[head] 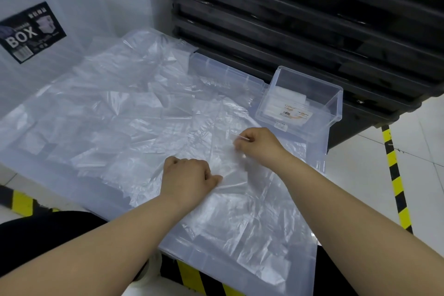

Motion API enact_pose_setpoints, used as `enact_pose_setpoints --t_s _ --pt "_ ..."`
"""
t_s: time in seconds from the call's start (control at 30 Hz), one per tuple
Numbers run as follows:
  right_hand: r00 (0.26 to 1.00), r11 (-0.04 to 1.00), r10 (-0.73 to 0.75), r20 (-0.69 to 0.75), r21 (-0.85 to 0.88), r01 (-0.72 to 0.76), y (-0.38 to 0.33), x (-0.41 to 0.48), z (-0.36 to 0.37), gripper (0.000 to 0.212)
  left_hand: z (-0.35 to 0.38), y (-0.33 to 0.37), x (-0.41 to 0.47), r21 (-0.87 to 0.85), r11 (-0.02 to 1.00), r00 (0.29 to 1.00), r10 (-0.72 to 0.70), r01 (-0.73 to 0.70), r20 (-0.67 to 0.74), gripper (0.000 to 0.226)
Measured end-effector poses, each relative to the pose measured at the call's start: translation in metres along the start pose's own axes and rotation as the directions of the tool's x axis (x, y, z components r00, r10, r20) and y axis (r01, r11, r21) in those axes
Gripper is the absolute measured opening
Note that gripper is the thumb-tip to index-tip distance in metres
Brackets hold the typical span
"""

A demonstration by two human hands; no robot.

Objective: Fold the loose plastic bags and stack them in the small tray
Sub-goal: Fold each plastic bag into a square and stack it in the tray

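Both hands are working on a clear plastic bag [240, 199] that is lying spread over the translucent lid [60, 166] of a large storage bin. The left hand [189, 175] is resting curled at the sheet's centre, thumb and fingers closing on a gathered crease of film. The right hand [258, 144], at about 1 o'clock from the left and just beside it, is pinching a thin raised edge of the same bag between narrow fingertips. More loose bags [125, 94] are lying rumpled across the lid toward 10 o'clock, reaching its far edge. The small tray [334, 106], clear-walled and holding a few flat folded bags, is sitting at 1 o'clock near the lid's far right corner, close to the stacked black crates [312, 19]. The bag's near edge is hanging over the lid's front rim at 5 o'clock, above yellow-black floor tape [394, 175].
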State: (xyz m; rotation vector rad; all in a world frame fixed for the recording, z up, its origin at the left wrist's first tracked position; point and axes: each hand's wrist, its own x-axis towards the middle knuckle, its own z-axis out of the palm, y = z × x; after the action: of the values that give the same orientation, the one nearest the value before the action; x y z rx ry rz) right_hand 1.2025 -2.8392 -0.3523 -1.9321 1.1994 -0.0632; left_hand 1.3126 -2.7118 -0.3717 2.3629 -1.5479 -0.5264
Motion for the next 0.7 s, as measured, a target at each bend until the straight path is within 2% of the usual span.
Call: enact_pose_setpoints --t_s 0.07,0.13,0.2,0.27,0.3,0.37,0.43,0.53,0.6,0.67,0.7 --pt "1.000 1.000 0.026 -0.001 -0.008 -0.026 -0.001 0.006 0.004 0.023 -0.004 0.001 -0.003 0.088 0.994 0.990 0.069 -0.058 -0.126 0.028" --pt "0.999 0.998 0.040 -0.012 -0.038 -0.040 -0.001 0.010 0.008 0.022 -0.001 0.003 -0.006 0.145 0.961 0.918 0.269 -0.235 -0.291 0.030" --pt "0.999 0.996 0.040 -0.016 -0.073 -0.041 -0.001 0.012 0.010 0.021 0.007 0.004 -0.016 0.093 0.880 0.820 0.470 -0.467 -0.326 0.028" --pt "0.999 0.994 0.052 -0.014 -0.091 -0.053 -0.001 0.014 0.010 0.027 0.020 0.002 -0.026 0.174 0.803 0.782 0.596 -0.570 -0.183 0.036" --pt "0.998 0.994 0.056 -0.015 -0.098 -0.057 -0.001 0.015 0.010 0.031 0.022 -0.002 -0.030 0.211 0.785 0.793 0.606 -0.583 -0.064 0.041" --pt "0.998 0.994 0.053 -0.023 -0.098 -0.055 -0.002 0.015 0.009 0.037 0.023 -0.010 -0.034 0.240 0.785 0.821 0.554 -0.571 0.142 0.054" --pt "0.999 0.994 0.044 -0.026 -0.101 -0.046 -0.003 0.015 0.009 0.034 0.022 -0.014 -0.034 0.224 0.805 0.829 0.490 -0.549 0.269 0.072" --pt "0.998 1.000 0.004 -0.056 -0.023 -0.006 -0.004 0.009 0.010 0.010 0.022 -0.016 -0.036 0.261 0.825 0.860 0.442 -0.501 0.254 0.080" --pt "0.987 0.996 -0.017 -0.158 0.087 0.031 -0.002 0.001 0.008 0.020 0.014 -0.012 -0.034 0.266 0.810 0.844 0.450 -0.523 0.290 0.085" --pt "0.955 0.985 -0.005 -0.296 0.161 0.055 -0.001 -0.012 0.001 0.013 0.014 -0.011 -0.035 0.278 0.797 0.836 0.455 -0.536 0.306 0.091" --pt "0.951 0.984 0.033 -0.308 0.178 0.024 0.001 -0.020 -0.003 0.007 0.012 -0.012 -0.034 0.266 0.793 0.825 0.462 -0.548 0.326 0.092"
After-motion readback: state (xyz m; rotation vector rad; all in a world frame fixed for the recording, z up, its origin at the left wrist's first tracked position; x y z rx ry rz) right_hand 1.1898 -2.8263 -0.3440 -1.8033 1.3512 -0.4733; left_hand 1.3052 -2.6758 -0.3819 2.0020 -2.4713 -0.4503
